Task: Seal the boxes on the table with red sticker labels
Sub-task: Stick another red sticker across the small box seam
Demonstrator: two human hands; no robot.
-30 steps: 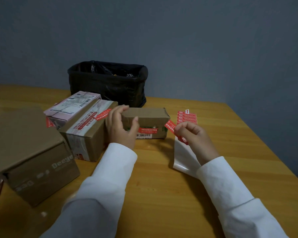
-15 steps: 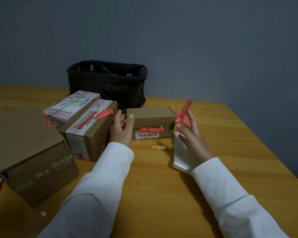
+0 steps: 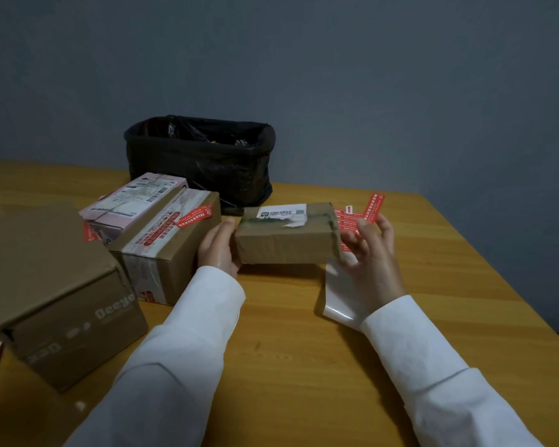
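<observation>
Cardboard box [image 3: 286, 241], taped, white-labelled, gripped by my left hand [image 3: 218, 248]; right hand [image 3: 373, 253] pinches a red sticker [image 3: 370, 209] over the yellow wooden counter [image 3: 288, 350], grey wall [image 3: 336, 75] far.

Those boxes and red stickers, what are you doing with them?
A person is sealing boxes with red stickers. The left hand holds one end of a small brown box, and the right hand holds the other end with a red sticker pinched in its fingers, not yet stuck on. The sticker sheet lies on the table. A taped box nearby already wears one.
</observation>
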